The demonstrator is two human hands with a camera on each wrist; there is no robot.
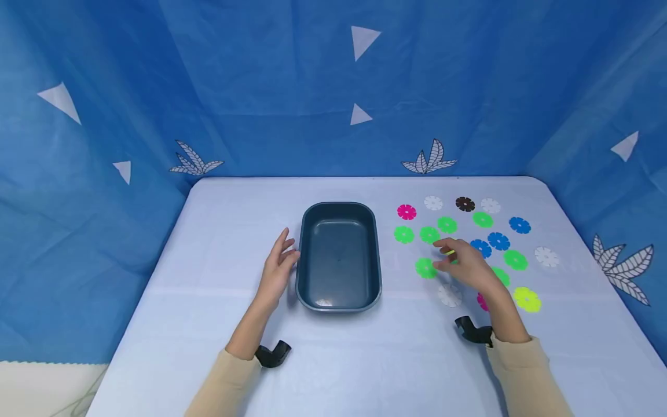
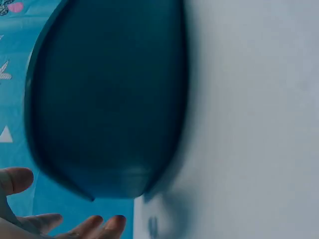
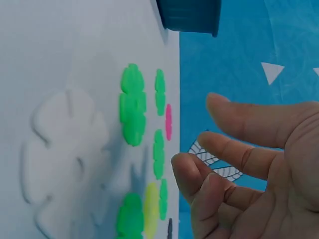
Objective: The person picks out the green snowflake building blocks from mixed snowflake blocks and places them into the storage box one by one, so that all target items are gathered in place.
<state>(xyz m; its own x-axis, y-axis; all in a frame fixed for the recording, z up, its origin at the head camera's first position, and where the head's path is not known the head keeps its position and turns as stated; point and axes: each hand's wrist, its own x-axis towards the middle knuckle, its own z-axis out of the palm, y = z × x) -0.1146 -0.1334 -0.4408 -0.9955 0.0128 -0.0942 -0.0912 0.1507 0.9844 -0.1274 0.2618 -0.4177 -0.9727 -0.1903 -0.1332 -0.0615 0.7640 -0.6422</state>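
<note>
My left hand, with loosely bent fingers, is beside the left rim of a dark blue-grey plastic tub and holds nothing. In the left wrist view its fingertips show near one end of the tub. Over the spread of flat, notched flower-shaped discs hovers my right hand, thumb and fingers apart and nothing between them. Nearest its fingertips are a green disc and another green disc. The right hand partly hides a yellow disc. A white disc looms large in the right wrist view.
Further discs lie on the table's right side, among them a pink disc, a brown disc, a blue disc and a yellow disc. A white cloth covers the table; a blue curtain hangs behind it.
</note>
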